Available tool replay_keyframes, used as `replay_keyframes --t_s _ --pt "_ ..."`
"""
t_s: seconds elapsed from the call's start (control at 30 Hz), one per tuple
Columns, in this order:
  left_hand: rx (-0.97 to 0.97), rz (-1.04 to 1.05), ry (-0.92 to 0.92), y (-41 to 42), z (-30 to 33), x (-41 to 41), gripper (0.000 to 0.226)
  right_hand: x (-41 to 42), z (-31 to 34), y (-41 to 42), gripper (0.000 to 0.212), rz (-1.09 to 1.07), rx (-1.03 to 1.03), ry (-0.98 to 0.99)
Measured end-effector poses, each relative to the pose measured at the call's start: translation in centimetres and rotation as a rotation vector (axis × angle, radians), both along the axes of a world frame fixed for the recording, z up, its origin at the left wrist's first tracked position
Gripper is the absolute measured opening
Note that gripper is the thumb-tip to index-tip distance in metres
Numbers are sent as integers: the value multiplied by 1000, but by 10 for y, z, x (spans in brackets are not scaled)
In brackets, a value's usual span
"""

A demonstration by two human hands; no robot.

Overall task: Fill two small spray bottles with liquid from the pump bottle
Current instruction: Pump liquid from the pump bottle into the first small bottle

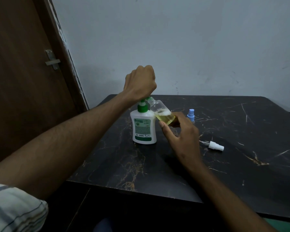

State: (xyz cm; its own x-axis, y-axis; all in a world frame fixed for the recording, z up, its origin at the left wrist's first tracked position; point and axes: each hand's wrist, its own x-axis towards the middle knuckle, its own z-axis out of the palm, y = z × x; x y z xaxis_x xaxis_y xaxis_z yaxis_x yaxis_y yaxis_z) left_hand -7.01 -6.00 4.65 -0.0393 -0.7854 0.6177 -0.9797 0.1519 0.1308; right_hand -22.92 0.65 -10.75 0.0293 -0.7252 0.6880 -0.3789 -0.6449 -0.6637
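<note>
my left hand (140, 81) is fisted over the pump bottle (144, 127) head, fingers hidden so can't tell the grip. right hand (179, 131) pinches a tilted clear spray bottle (161, 112), half full of yellow liquid, mouth at the nozzle. white sprayer cap (215, 145) lies on the tabletop (241, 164); blue-capped bottle (190, 114) stands behind.

A single head-worn view is given, aimed forward and down from close range; the table (224, 131) is seen toward twelve o'clock, the door (20, 81) at ten.
</note>
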Motion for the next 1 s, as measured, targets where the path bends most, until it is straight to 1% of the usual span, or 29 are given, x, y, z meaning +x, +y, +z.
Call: replay_keyframes --t_s 0.1,0.23,0.33,0.47,0.6,0.83,1.0 --pt "-2 3 29 0 -5 1 20 -1 -1 1 34 -1 -3 1" --pt "-6 0 16 2 -2 1 18 0 -1 0 33 -3 -6 7" --pt "-18 0 1 2 1 1 25 0 -1 1 35 -12 -4 3" --pt "-17 -10 23 -1 -7 3 21 0 -2 0 32 -8 -7 7" --pt "-1 -10 -15 0 -3 2 27 0 0 3 33 -1 -14 3" --pt "-1 5 17 0 -5 2 20 -1 -1 2 33 0 1 13" --pt "-3 1 -9 -2 0 5 23 0 1 2 32 4 0 6"
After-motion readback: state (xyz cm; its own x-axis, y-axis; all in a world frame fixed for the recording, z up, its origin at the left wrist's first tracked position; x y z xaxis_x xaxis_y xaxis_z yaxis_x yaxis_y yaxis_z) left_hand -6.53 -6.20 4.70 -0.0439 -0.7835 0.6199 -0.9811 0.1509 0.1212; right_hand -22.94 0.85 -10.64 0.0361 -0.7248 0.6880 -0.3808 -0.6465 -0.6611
